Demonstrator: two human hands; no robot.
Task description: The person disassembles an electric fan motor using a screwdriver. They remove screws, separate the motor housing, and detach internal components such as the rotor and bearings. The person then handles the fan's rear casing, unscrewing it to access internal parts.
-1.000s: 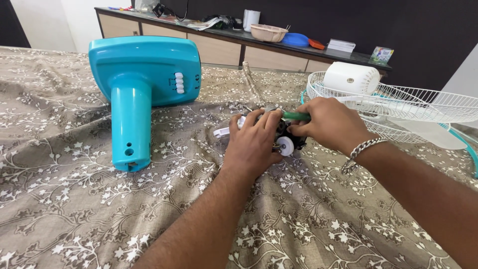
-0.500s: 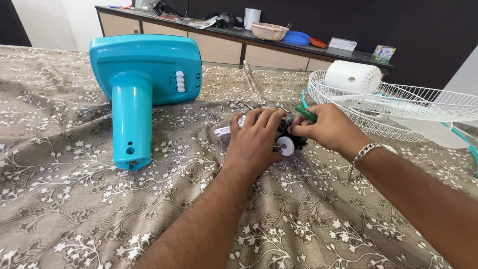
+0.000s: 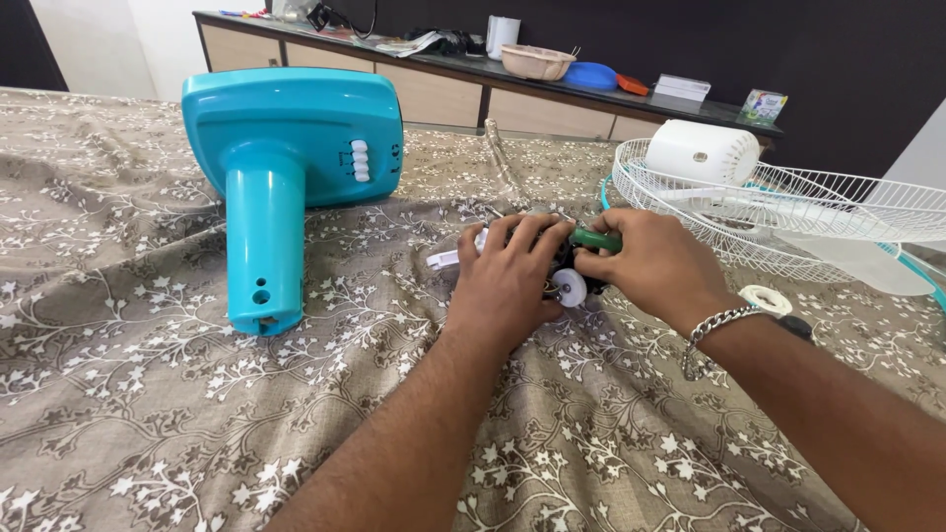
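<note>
Floral bedspread (image 3: 148,394) (brown) underlies hands; sideboard (image 3: 443,89) behind.

Even, soft daylight gives you a sharp view with faint shadows beneath your hands (image 3: 581,271), and slight wide-angle bending at the edges.

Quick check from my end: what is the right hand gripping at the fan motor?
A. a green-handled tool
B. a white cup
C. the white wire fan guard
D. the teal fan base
A. The right hand is closed around a green-handled tool held against the small dark motor assembly, which the left hand steadies on the patterned cloth; the wire fan guard and the teal fan base lie apart, untouched.
</note>
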